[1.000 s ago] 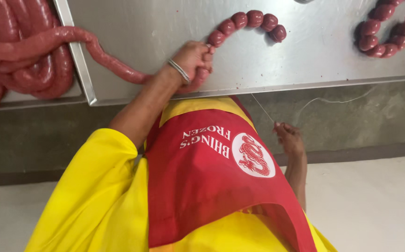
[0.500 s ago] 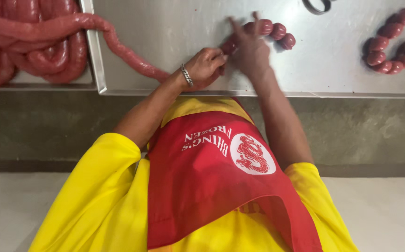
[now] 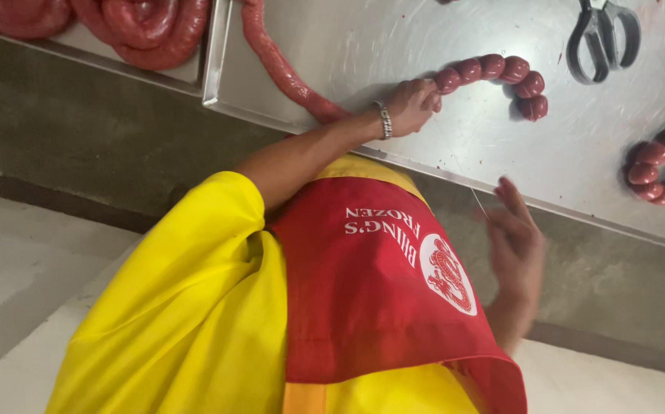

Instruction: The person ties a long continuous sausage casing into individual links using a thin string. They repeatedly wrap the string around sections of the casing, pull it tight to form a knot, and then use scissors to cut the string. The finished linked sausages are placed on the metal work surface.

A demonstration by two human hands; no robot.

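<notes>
Covering the steel table (image 3: 394, 46), sausage links (image 3: 493, 73) above a concrete wall (image 3: 118, 146).

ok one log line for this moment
left hand: pinching sausage rope at link chain | right hand: pulling thin string | scissors: idle on steel table

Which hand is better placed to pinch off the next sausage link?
Left, likely: the left hand grips the sausage right beside the tied links; the right hand hangs off the table.
</notes>
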